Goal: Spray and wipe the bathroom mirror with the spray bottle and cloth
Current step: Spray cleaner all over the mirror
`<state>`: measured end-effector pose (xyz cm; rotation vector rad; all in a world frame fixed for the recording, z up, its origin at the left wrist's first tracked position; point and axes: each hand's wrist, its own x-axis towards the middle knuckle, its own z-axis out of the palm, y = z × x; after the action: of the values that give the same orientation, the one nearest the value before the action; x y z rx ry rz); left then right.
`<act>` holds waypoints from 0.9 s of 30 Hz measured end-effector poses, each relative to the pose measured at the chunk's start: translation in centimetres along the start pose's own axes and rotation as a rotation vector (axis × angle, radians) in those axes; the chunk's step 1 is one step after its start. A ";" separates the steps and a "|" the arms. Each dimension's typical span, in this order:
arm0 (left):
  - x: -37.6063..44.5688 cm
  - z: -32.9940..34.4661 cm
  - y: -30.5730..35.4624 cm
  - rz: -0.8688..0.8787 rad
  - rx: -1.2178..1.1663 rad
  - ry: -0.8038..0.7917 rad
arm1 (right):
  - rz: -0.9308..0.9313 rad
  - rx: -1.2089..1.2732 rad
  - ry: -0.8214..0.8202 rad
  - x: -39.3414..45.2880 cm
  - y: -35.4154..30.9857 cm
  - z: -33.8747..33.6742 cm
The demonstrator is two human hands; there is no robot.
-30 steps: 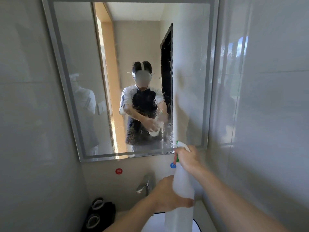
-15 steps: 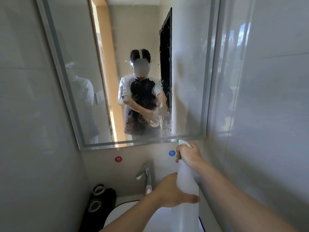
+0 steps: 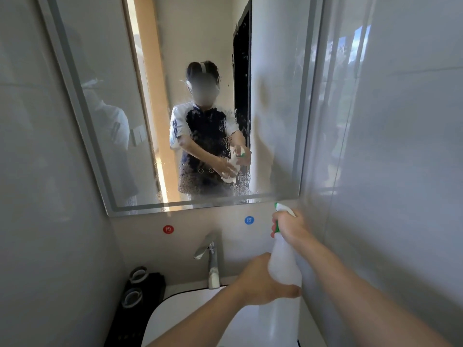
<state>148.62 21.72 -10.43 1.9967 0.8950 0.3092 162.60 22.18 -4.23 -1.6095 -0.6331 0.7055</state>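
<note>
Got my right hand (image 3: 290, 227) wrapped round the spray bottle (image 3: 284, 266) trigger, left hand (image 3: 263, 284) cupping its body to steady the aim, droplet-covered mirror (image 3: 175, 108) just above my hands, no cloth in sight.

Single head view, close, facing the mirror (image 3: 175, 96), angled down toward the sink (image 3: 175, 311)
</note>
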 end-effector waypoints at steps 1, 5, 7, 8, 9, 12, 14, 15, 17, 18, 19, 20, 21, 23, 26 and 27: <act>0.2 0.1 0.1 0.004 0.003 0.003 | -0.006 0.002 0.009 0.0 0.0 -0.2; 0.6 0.0 0.7 0.016 0.032 0.019 | -0.014 0.004 0.073 0.1 -0.1 -1.2; 0.7 0.0 1.0 0.026 0.040 0.019 | -0.002 0.013 0.081 0.2 0.1 -1.7; 0.8 0.2 1.0 0.028 0.049 0.015 | -0.002 0.013 0.083 0.0 0.1 -1.9; 0.8 0.6 1.0 0.024 0.058 0.010 | -0.001 0.021 0.078 -0.1 0.1 -2.0; 0.6 1.8 0.6 0.012 0.041 0.006 | -0.002 0.025 0.055 -0.7 0.0 -1.9; 0.6 2.2 0.3 0.007 -0.014 0.031 | -0.017 0.011 0.044 -0.6 0.1 -1.6; 0.6 2.1 0.2 0.006 -0.022 0.052 | -0.032 -0.001 0.033 -0.5 0.0 -1.5; 0.5 1.5 0.1 0.008 -0.012 0.090 | -0.072 -0.038 -0.004 -0.1 -0.2 -1.2; 0.5 1.0 0.1 0.011 0.002 0.107 | -0.083 -0.054 -0.021 0.1 -0.3 -0.9; 0.4 0.6 0.1 0.010 0.016 0.117 | -0.087 -0.058 -0.035 0.4 -0.2 -0.6; 0.2 0.1 0.1 0.009 0.028 0.125 | -0.092 -0.054 -0.046 0.4 -0.2 -0.3; 0.1 -0.2 0.0 0.005 0.035 0.130 | -0.093 -0.043 -0.055 0.5 -0.1 0.0; -0.3 -0.6 -0.3 -0.008 0.042 0.130 | -0.085 -0.015 -0.069 0.0 -0.3 0.8; -1.0 -0.7 -1.3 -0.029 0.016 0.122 | -0.060 0.033 -0.074 -0.9 -0.5 2.4; -1.2 -0.9 -1.6 -0.036 0.007 0.128 | -0.062 0.033 -0.066 -1.0 -0.3 2.9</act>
<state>146.57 21.97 -11.10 1.9825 1.0122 0.4175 159.78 23.40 -4.15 -1.5347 -0.7129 0.7226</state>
